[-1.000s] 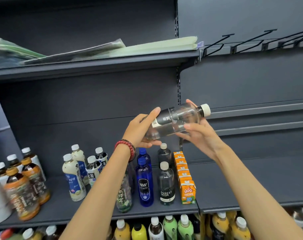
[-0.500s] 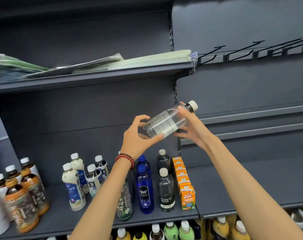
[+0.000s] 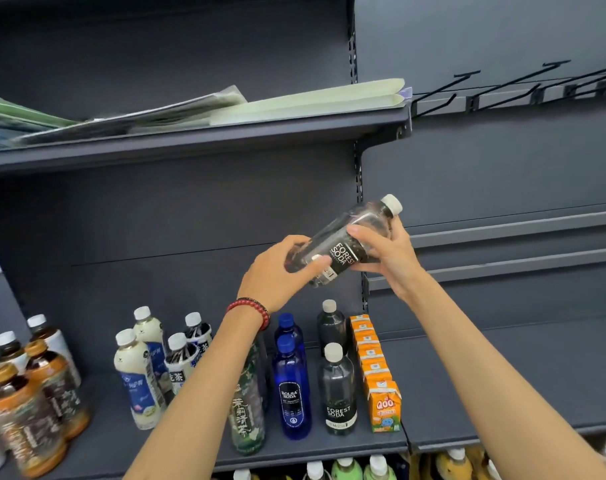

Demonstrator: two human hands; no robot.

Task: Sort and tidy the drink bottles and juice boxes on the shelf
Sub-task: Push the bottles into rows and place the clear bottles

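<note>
A clear Forest Soda bottle [image 3: 346, 247] with a black label and white cap is held tilted in the air above the shelf, cap up to the right. My left hand [image 3: 277, 271] grips its base, thumb over the label's lower edge. My right hand [image 3: 388, 254] grips its upper body near the neck. Below on the dark shelf [image 3: 485, 393] stand two more Forest Soda bottles [image 3: 337, 393], two blue Bolsa Soda bottles [image 3: 291, 386], a green tea bottle [image 3: 247, 407] partly behind my left arm, and a row of orange juice boxes [image 3: 381, 396].
White milk-tea bottles [image 3: 137, 382] and dark tea bottles [image 3: 182, 362] stand left of centre; brown tea bottles [image 3: 28, 410] crowd the far left. Flat packages [image 3: 294, 105] lie on the upper shelf. Wire hooks [image 3: 502, 88] stick out top right. More bottles [image 3: 346, 467] fill the shelf below.
Both hands have turned the bottle so its black label faces me. It now tilts more steeply, cap higher. My left thumb has come over the label.
</note>
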